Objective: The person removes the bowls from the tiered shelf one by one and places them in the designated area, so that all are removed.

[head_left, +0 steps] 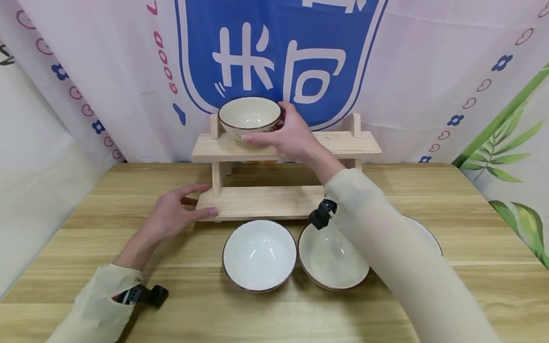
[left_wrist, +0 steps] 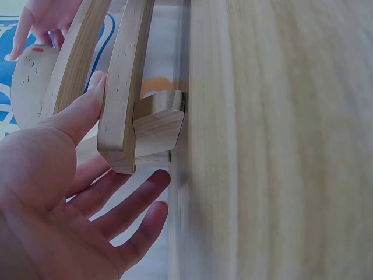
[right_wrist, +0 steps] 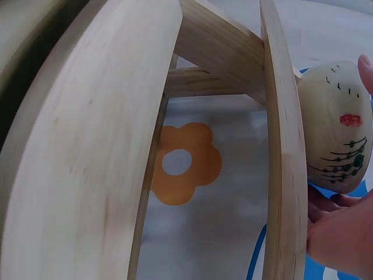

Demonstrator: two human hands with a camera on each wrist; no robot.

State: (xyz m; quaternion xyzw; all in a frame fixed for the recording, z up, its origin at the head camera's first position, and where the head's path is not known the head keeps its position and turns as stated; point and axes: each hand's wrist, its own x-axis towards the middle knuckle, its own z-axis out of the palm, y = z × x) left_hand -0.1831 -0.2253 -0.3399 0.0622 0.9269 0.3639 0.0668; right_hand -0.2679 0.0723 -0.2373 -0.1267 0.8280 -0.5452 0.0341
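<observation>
A cream bowl (head_left: 250, 113) with a dark rim sits upright at the left of the upper tier of a two-tier wooden rack (head_left: 330, 143). My right hand (head_left: 295, 134) grips its right side, thumb along the front and fingers round the back. Painted marks in red and green show on the bowl (right_wrist: 344, 137) in the right wrist view. At the left end of the lower shelf (head_left: 266, 202), my left hand (head_left: 173, 209) holds the board between thumb and fingers. The left wrist view shows the left thumb (left_wrist: 87, 111) against one face of it, the other fingers spread beyond its end.
A white bowl (head_left: 259, 256) and a cream bowl (head_left: 334, 257) stand side by side in front of the rack. Another bowl (head_left: 424, 233) is partly hidden behind my right sleeve. A printed curtain (head_left: 141, 95) hangs behind the wooden table (head_left: 180, 305).
</observation>
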